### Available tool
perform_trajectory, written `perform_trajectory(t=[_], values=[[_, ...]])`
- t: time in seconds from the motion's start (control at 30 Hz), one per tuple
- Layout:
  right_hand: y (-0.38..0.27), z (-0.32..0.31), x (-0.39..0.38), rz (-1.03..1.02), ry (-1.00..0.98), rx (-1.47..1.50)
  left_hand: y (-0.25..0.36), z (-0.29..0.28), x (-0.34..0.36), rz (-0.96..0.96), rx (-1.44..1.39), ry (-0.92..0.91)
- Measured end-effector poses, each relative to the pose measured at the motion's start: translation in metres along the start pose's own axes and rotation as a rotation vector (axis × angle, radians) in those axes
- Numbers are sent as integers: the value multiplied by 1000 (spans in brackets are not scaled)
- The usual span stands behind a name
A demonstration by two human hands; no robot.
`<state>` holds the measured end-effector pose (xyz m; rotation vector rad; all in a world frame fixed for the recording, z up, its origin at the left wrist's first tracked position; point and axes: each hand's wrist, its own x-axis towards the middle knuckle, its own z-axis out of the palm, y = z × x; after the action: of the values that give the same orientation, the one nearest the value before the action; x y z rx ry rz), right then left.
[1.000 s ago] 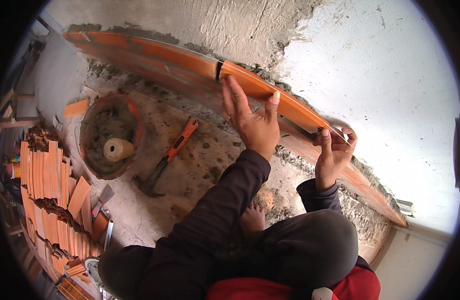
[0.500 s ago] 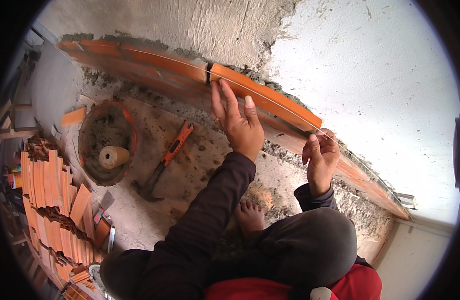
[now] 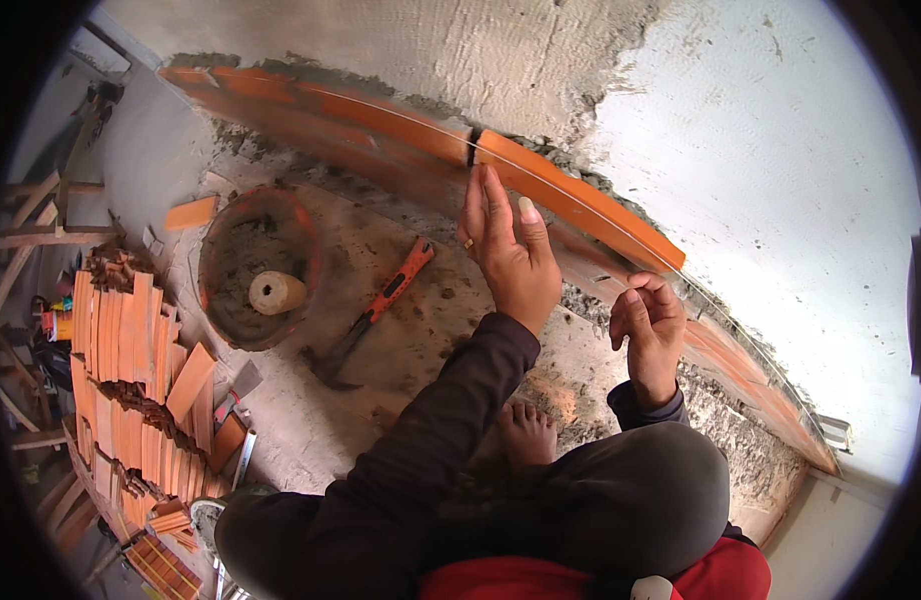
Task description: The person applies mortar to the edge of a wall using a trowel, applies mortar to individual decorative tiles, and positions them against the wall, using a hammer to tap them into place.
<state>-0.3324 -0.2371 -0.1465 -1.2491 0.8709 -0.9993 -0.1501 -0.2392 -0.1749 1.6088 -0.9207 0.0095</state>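
Left fingers [image 3: 497, 205] straight, near orange tile [image 3: 586, 208]; right fingers [image 3: 661, 290] curled loosely.

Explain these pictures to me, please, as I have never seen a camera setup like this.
There is no robot here: a person works with two bare hands, and the left of two head-worn fisheye cameras looks down, bending straight edges near the rim.

The open left hand has its fingertips by the lower edge of an orange tile along the wall; whether they touch it is unclear. The right hand, fingers curled, is just below the tile's right end; I cannot tell whether it holds anything. A thin white string runs along the tile.

On the floor lie a hammer with an orange and black handle, a round bucket of grey mix, and stacked tiles further left.
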Motion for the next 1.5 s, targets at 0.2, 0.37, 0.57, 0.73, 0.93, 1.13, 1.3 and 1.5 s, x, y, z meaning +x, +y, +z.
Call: perform_trajectory(t=[0.2,0.37,0.57,0.73,0.93,1.13,1.3,1.5], values=[[20,13,2,0,-90,-14,19,-56,27,128,-379,-49],[42,11,-1,-12,-211,-83,88,-146,97,336,-376,-679],[22,56,5,100,-352,-171,118,-411,169,-240,-185,-921],[21,58,13,170,-453,-242,25,-505,9,-779,-216,-435],[15,66,7,231,-504,-248,13,-471,-150,-990,-579,-72],[-2,70,7,373,-764,-187,48,-481,-176,-894,-667,28],[-22,50,24,515,-1014,-15,55,-498,-169,-766,-731,-29],[28,46,29,553,-1366,464,79,-499,-147,-877,-551,-25]])
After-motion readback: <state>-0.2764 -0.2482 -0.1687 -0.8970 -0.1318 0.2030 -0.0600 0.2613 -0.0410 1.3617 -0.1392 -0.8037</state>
